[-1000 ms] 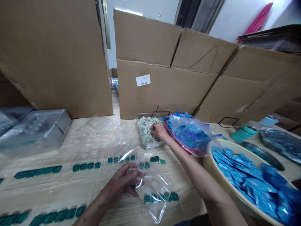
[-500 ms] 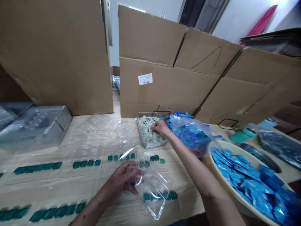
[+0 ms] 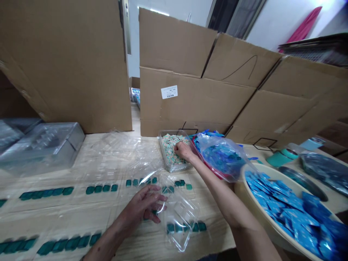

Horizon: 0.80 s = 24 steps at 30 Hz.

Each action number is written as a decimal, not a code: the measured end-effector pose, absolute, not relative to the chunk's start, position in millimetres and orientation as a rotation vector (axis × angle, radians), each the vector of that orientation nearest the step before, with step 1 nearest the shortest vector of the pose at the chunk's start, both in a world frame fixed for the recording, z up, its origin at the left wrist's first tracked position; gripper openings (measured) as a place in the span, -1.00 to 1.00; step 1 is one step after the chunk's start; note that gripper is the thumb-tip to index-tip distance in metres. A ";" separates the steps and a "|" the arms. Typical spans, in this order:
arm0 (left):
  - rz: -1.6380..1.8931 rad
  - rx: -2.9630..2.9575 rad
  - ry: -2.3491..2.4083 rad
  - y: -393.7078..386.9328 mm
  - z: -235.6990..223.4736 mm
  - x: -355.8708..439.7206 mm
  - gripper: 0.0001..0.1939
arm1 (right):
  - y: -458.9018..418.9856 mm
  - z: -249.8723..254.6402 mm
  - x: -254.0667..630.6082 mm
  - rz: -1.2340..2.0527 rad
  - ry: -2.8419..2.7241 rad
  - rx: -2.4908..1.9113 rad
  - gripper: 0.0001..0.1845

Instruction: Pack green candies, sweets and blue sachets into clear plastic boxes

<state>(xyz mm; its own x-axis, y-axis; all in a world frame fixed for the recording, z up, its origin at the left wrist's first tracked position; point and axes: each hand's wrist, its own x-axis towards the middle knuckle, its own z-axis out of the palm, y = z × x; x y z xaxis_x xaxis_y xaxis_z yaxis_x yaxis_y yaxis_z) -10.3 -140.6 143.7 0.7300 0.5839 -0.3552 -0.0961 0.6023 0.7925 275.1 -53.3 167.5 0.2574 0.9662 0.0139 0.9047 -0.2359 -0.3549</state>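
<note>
Over the clear tub (image 3: 176, 169), right hand (image 3: 183, 150) in a downward pinch.

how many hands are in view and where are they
2: the left hand at the edge of a clear plastic tray, the right hand over small pieces in a clear tub.

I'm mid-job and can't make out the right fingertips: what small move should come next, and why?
Probably raise the right hand slightly above the clear tub: it is down at the small pieces with any grip hidden, so lifting should reveal it. The left hand is at the clear plastic tray's edge.
</note>
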 end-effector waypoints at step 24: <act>0.387 0.864 0.668 -141.3 143.2 -9.5 -0.55 | -41.1 174.2 302.4 0.472 -1.746 -1.991 -0.85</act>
